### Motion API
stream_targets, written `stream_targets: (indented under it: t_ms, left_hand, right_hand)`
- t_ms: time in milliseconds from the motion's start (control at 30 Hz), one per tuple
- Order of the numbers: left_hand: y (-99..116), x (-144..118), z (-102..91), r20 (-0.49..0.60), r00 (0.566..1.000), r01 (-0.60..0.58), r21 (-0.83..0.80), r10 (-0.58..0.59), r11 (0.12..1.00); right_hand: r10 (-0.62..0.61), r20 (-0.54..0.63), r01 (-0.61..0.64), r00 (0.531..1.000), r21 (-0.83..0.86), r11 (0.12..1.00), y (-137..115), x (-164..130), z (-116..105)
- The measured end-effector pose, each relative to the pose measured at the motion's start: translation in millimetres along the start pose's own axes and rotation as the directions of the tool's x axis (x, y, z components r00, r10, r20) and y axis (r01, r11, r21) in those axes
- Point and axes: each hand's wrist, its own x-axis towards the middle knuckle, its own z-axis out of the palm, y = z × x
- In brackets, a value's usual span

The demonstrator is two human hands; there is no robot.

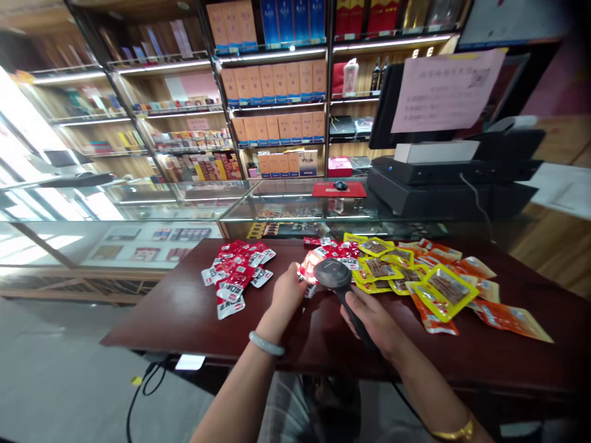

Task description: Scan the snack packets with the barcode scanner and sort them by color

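My right hand (372, 317) is wrapped round the handle of a black barcode scanner (333, 274). The scanner's head points left, and its light glows on a small red and white snack packet (310, 264) pinched in my left hand (289, 288). On the left lies a pile of red and white packets (240, 271). More red packets (341, 249) lie behind the scanner. Right of it are several yellow-edged snack packets (381, 267) with clear windows. Orange packets (508, 317) spread at the far right, some under the yellow ones.
Everything lies on a dark red-brown table (184, 320). Behind it stands a glass display counter (277, 203) bearing a red mat (318, 189) and a mouse (340, 185). A cash register with a monitor (385, 111) stands at the back right. Boxes fill the wall shelves (277, 107).
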Motion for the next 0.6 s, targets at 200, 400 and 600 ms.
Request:
stream_targets:
  t_ms: [200, 400, 600]
  left_hand:
    - [-50, -2, -38.7, -0.089, 0.973, 0.214, 0.027, -0.211, 0.976]
    - [-105, 4, -78.1, -0.211, 0.883, 0.433, 0.020, -0.420, 0.901]
    - [-132, 10, -91.8, -0.353, 0.875, 0.416, 0.199, -0.331, 0.887]
  right_hand:
    - [0.022, 0.151, -0.016, 0.988, -0.045, 0.999, 1, 36, 44]
    - [0.022, 0.243, 0.006, 0.970, -0.112, 0.994, 8, 76, 94]
    - [-0.001, 0.298, 0.026, 0.954, -0.079, 0.997, 10, 87, 117]
